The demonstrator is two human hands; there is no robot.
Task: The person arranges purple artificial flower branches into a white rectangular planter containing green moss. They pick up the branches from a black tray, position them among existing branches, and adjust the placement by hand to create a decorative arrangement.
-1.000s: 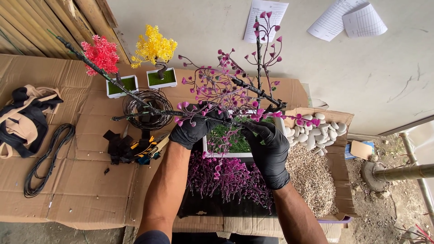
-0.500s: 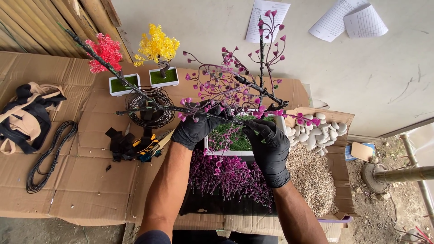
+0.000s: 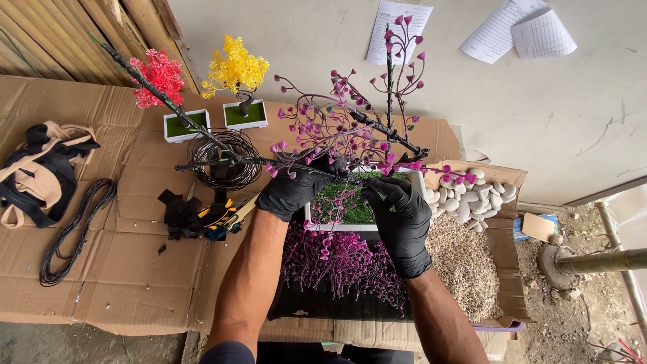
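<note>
Both my hands wear black gloves. My left hand [image 3: 291, 191] grips the dark wrapped trunk of an artificial tree [image 3: 222, 160] whose bare branches reach left and up. My right hand [image 3: 402, 216] pinches the same trunk just to the right, where thin stems with pink buds [image 3: 337, 128] fan upward. Under my hands sits a white rectangular pot [image 3: 340, 228] filled with green fake grass. A heap of loose purple-pink sprigs [image 3: 344, 263] lies in front of the pot.
Two small white pots hold a red tree [image 3: 156, 77] and a yellow tree [image 3: 234, 67] at the back. A wire coil [image 3: 222, 160], pliers [image 3: 219, 217], a black cord [image 3: 67, 236] and a bag [image 3: 37, 168] lie left. White pebbles [image 3: 465, 192] and gravel [image 3: 461, 266] lie right.
Both hands and the tree have shifted slightly to the right and up; the grip on the trunk is unchanged.
</note>
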